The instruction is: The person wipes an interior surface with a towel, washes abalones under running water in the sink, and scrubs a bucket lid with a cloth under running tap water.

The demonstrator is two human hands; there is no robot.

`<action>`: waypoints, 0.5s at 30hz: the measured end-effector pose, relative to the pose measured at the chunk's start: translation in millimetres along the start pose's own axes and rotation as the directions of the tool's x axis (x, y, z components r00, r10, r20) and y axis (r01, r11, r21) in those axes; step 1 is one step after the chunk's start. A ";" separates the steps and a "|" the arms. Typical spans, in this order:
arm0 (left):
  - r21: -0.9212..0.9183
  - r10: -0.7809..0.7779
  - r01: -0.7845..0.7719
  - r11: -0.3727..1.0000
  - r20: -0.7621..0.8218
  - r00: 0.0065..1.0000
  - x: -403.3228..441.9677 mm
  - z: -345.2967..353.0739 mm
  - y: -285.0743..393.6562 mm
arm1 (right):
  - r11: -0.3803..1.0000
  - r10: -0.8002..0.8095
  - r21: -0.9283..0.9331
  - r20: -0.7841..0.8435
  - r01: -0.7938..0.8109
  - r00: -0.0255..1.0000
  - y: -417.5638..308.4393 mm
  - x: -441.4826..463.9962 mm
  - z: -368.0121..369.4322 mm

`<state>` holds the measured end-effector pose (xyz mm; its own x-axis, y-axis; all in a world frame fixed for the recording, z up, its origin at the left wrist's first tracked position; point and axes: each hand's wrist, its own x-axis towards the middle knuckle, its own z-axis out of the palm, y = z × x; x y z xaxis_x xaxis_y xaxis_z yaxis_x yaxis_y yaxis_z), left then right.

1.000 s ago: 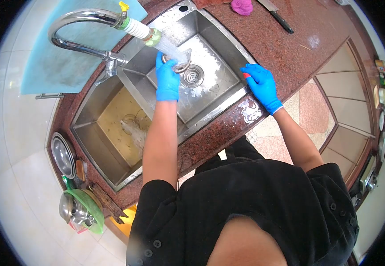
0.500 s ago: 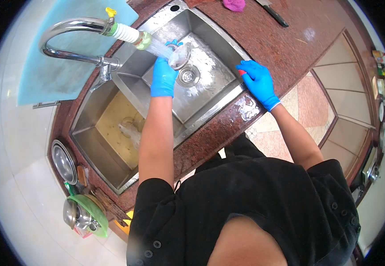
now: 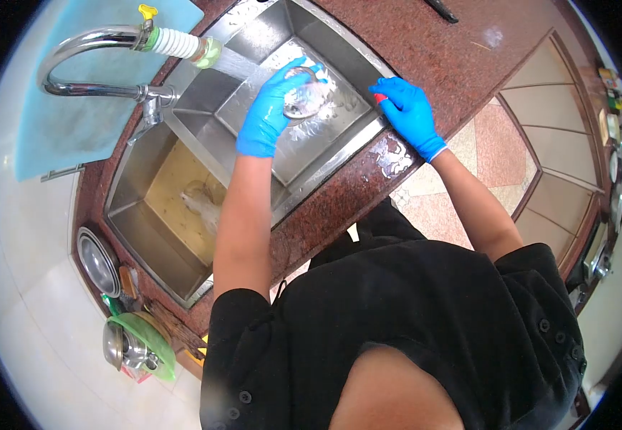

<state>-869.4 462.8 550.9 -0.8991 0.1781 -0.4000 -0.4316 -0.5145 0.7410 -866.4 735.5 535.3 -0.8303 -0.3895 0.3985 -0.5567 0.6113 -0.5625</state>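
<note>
Faucet [image 3: 96, 36] ran above basin [image 3: 302, 163]. Left hand [image 3: 267, 115] gripped round piece [image 3: 301, 104] over basin, broad face toward camera, long axis unclear. Right hand [image 3: 410, 116] lay at basin's edge, fingers curled round red item [image 3: 380, 97], visible end pointing toward basin.

Single head-worn view, facing forward and down over both sink basins [image 3: 304, 107].
</note>
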 end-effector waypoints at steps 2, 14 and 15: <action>0.053 -0.028 0.021 0.998 0.146 0.989 -4.5 -0.7 2.6 | 1.000 0.006 0.005 -0.001 -0.006 1.000 2.3 -1.1 1.6; -0.283 -0.106 0.004 0.959 -0.343 0.933 -34.8 -88.0 14.5 | 0.999 0.041 0.016 0.038 -0.042 0.998 2.7 -1.5 0.9; -0.396 -0.114 -0.015 0.918 -0.300 0.947 -38.6 -92.2 16.1 | 0.999 0.032 0.004 0.048 -0.032 0.998 2.6 0.4 -0.2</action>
<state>-834.8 370.4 528.6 -0.7805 -0.0240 -0.6247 -0.3535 -0.8073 0.4726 -868.2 737.1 534.1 -0.8481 -0.4023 0.3449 -0.5296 0.6210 -0.5779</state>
